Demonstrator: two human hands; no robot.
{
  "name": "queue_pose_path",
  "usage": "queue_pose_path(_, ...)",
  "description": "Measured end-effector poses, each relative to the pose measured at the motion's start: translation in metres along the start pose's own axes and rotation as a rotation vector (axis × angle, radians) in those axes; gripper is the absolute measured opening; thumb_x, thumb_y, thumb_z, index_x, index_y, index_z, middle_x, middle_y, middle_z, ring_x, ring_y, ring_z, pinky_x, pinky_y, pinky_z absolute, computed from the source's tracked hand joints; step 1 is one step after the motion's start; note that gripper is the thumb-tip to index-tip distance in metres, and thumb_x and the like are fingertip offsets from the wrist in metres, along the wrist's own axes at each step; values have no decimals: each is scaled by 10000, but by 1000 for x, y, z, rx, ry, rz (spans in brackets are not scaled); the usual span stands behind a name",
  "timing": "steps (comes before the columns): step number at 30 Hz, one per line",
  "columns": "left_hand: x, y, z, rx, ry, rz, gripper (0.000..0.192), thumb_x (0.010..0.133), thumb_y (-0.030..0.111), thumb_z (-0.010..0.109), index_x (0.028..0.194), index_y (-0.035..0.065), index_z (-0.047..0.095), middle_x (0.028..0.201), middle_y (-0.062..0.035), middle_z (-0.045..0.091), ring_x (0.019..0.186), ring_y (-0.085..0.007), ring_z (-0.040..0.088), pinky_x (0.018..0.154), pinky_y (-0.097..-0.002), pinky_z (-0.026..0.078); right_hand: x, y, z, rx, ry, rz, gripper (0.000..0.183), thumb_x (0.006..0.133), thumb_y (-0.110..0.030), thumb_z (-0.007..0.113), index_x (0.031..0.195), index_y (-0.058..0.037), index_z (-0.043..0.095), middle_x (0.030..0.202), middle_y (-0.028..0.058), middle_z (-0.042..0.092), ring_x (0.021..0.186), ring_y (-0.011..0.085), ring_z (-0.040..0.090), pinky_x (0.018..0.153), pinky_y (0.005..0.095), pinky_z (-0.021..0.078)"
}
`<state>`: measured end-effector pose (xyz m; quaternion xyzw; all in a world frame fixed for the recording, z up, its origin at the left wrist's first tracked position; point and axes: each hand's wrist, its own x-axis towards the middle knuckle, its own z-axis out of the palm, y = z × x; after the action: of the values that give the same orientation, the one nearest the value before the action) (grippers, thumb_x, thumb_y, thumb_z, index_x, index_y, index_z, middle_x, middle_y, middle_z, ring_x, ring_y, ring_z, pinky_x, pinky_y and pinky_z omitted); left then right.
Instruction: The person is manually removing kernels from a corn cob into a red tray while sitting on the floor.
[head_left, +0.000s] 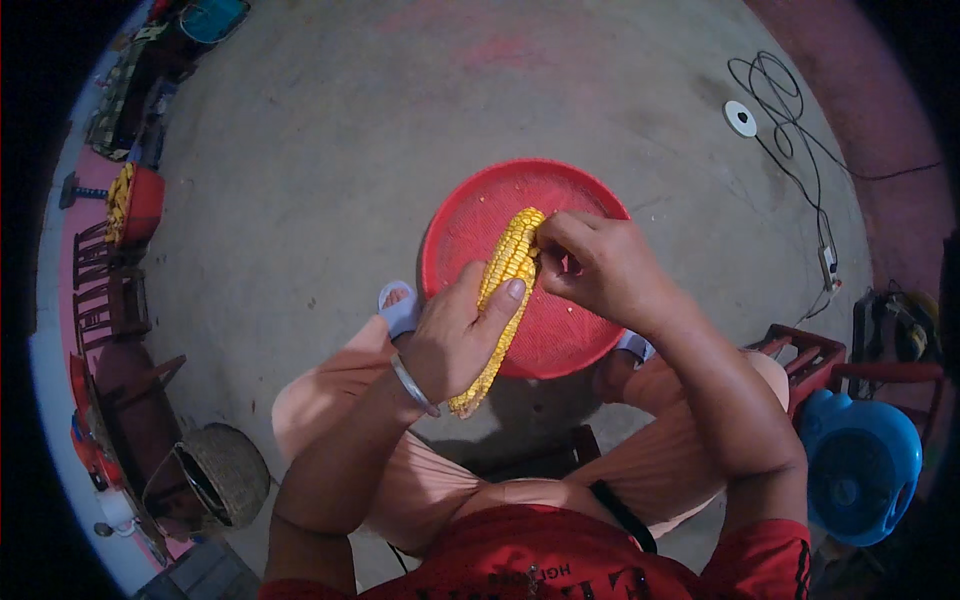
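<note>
An ear of yellow corn (513, 251) slants across the middle of the view, above a round red plastic tray (450, 217). My left hand (465, 330) is wrapped around its lower half, thumb lying along the kernels. At the ear's upper right side, the bent fingers of my right hand (592, 262) touch the kernels. A dark gap shows there in the rows. Whether loose kernels sit between those fingers is hidden. A few kernels lie scattered on the tray, which rests on the floor between my feet.
At left stand a red basin (144, 202) heaped with yellow corn, wooden chairs (127, 300) and a woven basket (229, 472). A black cable (780, 97) with a white disc (741, 118) runs along the right wall. A blue plastic basin (859, 465) is beside my right knee.
</note>
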<state>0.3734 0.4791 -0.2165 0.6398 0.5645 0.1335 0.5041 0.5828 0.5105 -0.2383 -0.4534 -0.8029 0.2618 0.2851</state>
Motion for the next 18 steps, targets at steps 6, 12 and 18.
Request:
queue_pose_path(6,0,-10,8,-179,6,2,460,1025,448,435,1008,-5,513,796,-155,585,747,-237,603,695,-390,463,0,-8,4,114,94,-58,267,754,-69,716,965,-51,552,855,121,610,726,316,642,603,402,514)
queue_pose_path(12,1,-9,11,-181,14,13,463,1024,446,441,1036,-10,519,821,-169,590,760,-247,603,710,-388,464,0,-6,11,98,78,-19,333,731,24,724,975,-44,508,826,111,579,710,259,630,618,354,521)
queue_pose_path(18,0,-6,8,-175,14,-3,433,1033,410,438,1064,-14,524,824,-161,588,757,-224,593,712,-384,462,0,-6,15,18,113,-35,334,706,26,727,923,-52,486,803,119,583,683,277,632,584,369,510)
